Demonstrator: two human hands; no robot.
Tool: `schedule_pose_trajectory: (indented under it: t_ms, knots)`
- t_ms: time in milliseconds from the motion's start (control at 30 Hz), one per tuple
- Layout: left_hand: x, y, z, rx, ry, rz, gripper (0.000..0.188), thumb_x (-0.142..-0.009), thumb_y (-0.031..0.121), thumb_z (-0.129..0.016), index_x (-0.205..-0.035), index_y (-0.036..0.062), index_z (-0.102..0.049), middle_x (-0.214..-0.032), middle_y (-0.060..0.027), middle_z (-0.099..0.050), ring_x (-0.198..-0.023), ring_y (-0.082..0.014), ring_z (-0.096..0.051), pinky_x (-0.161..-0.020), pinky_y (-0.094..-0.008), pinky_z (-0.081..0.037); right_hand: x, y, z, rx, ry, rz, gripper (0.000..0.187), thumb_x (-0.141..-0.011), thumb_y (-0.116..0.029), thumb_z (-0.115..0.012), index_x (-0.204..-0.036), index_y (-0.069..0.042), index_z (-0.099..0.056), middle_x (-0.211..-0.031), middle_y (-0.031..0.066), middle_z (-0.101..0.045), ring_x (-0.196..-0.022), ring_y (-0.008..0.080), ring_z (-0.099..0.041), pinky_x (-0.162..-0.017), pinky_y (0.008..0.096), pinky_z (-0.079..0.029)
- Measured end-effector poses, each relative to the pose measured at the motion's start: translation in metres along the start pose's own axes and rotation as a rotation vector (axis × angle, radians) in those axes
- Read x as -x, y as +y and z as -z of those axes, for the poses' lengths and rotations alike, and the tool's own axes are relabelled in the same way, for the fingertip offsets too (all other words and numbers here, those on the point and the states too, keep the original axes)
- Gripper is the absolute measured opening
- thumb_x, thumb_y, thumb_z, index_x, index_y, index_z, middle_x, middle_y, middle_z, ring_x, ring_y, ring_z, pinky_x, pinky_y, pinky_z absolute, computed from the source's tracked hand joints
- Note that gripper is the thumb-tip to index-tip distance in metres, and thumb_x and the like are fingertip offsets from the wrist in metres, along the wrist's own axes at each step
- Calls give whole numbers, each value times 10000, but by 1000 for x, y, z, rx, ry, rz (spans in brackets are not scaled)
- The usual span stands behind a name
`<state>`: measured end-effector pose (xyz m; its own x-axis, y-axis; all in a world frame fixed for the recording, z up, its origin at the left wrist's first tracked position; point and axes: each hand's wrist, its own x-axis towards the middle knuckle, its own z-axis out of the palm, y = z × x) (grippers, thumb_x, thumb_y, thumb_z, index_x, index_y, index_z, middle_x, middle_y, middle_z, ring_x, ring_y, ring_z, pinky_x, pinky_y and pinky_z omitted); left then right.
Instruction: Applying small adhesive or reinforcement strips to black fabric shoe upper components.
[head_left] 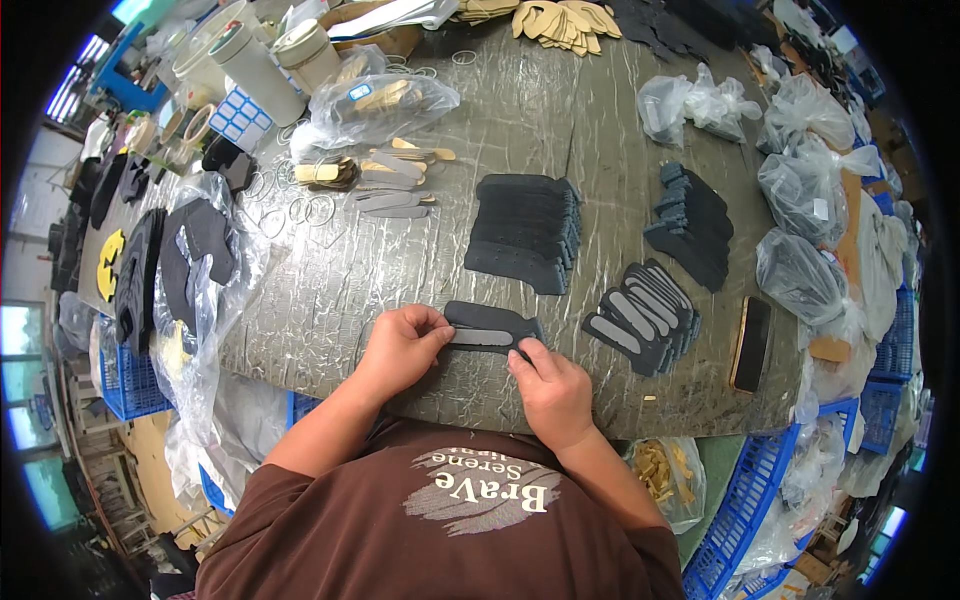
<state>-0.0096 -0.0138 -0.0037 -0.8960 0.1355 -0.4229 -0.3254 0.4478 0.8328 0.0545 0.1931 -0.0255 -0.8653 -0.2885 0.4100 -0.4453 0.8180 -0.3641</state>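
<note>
I am pinching the left end of the grey strip (482,338) with the left hand (405,347). Set apart, the right hand (553,390) is touching its right end; whether it is gripping, I cannot tell. The strip is lying on a black piece (490,316), near the table's (330,330) front edge.

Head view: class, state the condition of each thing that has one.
Dark piece: spread out flat
Grey strip: lying on dark piece
Left hand: fingers curled, at strip's left end
Right hand: fingers curled, at strip's right end
Phone: screen dark
Centre dark pieces: fanned, overlapping
</note>
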Motion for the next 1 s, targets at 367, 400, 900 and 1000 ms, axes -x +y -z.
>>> schedule_pose_trajectory:
  t_ms: [367, 400, 900, 1000]
  knots:
    - [2, -2, -2, -364, 119, -375, 70, -790, 54, -661, -824, -6, -651, -682, -71, -616, -623, -164, -614, -556, -277, -468, 0, 0, 0, 79, -72, 62, 128, -686, -91, -606, -804, -54, -639, -1126, 30, -618, -572, 153, -530, -505, 301, -462]
    - [1, -1, -3, -415, 119, -405, 65, -778, 43, -664, -822, 0, -644, -700, -83, -611, -649, -188, -610, -583, -285, -469, 2, 2, -3, 25, -69, 24, 126, -701, -96, -621, -817, -51, -642, -1128, 30, -617, -594, 170, -558, -521, 305, -475]
    - [6, 6, -22, 529, -445, -497, 766, -884, 665, -292, -1318, 36, -343, -1083, -89, -478, -564, -75, -403, -480, -186, -336, 1, 14, 72, -197, 180, -519, 102, -789, -46, -645, -884, -35, -682, -817, 106, -634, -692, 261, -613, -626, 337, -486]
    - [15, 15, -31, 283, -414, -564, 993, -755, 789, -347, -1391, 34, -236, -1135, -98, -453, -578, -78, -413, -493, -222, -344, -18, -24, 46, -680, -19, -470, 99, -784, -54, -658, -874, -14, -667, -795, 135, -637, -663, 290, -622, -591, 331, -479]
